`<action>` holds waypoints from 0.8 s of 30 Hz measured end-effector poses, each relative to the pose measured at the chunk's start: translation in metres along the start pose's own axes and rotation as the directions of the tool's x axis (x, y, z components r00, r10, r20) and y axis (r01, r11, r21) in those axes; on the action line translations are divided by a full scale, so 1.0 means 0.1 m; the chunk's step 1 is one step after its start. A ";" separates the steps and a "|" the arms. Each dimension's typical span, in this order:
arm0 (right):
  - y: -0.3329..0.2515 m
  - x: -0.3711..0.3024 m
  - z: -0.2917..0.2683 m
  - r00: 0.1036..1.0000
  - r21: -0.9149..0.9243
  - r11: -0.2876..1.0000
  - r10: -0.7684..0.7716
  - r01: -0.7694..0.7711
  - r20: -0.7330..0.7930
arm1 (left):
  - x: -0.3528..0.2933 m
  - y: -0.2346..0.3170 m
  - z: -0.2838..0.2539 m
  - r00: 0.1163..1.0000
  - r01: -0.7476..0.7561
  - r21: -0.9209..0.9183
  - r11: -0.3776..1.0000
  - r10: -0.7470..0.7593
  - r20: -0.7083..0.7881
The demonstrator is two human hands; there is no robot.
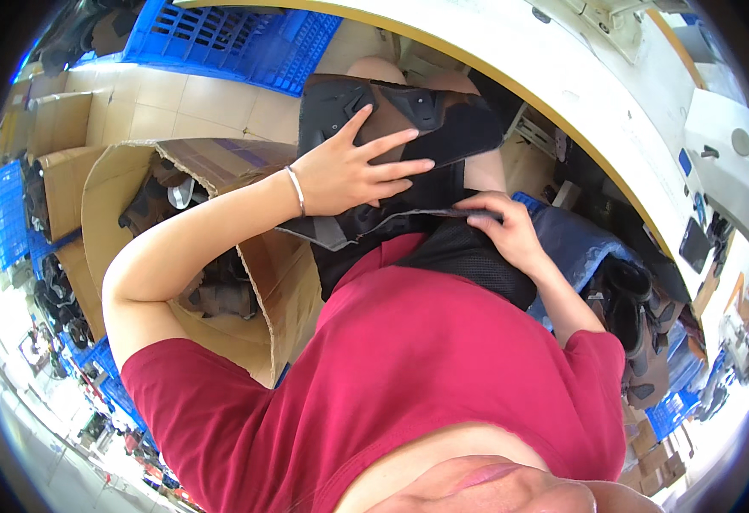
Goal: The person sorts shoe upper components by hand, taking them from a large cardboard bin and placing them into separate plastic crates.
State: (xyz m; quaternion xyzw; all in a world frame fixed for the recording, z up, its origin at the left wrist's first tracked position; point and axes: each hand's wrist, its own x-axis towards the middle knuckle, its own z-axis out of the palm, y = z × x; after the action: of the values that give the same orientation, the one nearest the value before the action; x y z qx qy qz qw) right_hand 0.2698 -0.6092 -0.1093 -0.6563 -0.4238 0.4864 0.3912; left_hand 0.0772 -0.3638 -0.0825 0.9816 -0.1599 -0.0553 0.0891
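A stack of flat black and brown pieces [464, 137], which look like leather or fabric shoe parts, lies across my lap. My left hand [362, 171] rests on top of the pieces with its fingers spread, a silver bangle at the wrist. On the near side, my right hand [507, 224] curls its fingers over the edge of a thin black piece [426, 214] and pinches it. Below that edge, black mesh material [468, 256] lies against my red shirt. The lower layers of the stack are partly hidden by my left hand.
An open cardboard box [285, 282] with dark pieces inside stands at my left. Beyond it is a blue plastic crate [229, 43]. A white table with a yellow edge [545, 77] curves ahead and right. Blue plastic sheeting [563, 244] and black items [627, 299] lie at my right.
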 end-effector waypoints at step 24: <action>-0.10 0.30 0.29 0.890 0.433 0.899 0.147 0.062 -0.433 | 0.63 -0.33 0.17 0.867 0.498 -0.039 0.866 -0.497 0.018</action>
State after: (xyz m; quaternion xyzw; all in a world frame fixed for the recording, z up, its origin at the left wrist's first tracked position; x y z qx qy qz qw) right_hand 0.2452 -0.5747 -0.1151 -0.6568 -0.1862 0.4099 0.6049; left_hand 0.1445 -0.3560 -0.1106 0.9873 0.0992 -0.0833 0.0919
